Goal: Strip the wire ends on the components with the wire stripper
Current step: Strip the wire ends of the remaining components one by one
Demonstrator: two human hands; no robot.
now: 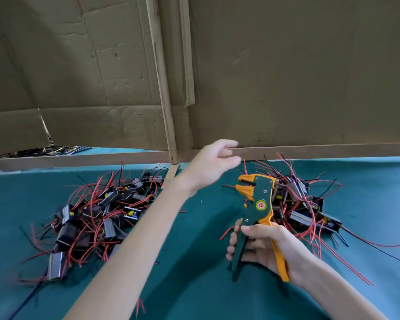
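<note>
My right hand [261, 245] grips the green and orange wire stripper [256, 204] by its handles, jaws pointing up and left above the green table. My left hand [214, 162] is stretched across the middle, fingers relaxed and holding nothing, hovering near the top left of the right pile. One heap of black components with red and black wires [95, 218] lies on the left. A second heap of such components [303, 204] lies on the right, partly hidden behind the stripper.
The green table cover [194, 239] carries a few loose red wire bits between the heaps. Brown cardboard sheets [286, 77] and a wooden strip [310, 150] wall off the back. More wires show through a gap at the back left [56, 150].
</note>
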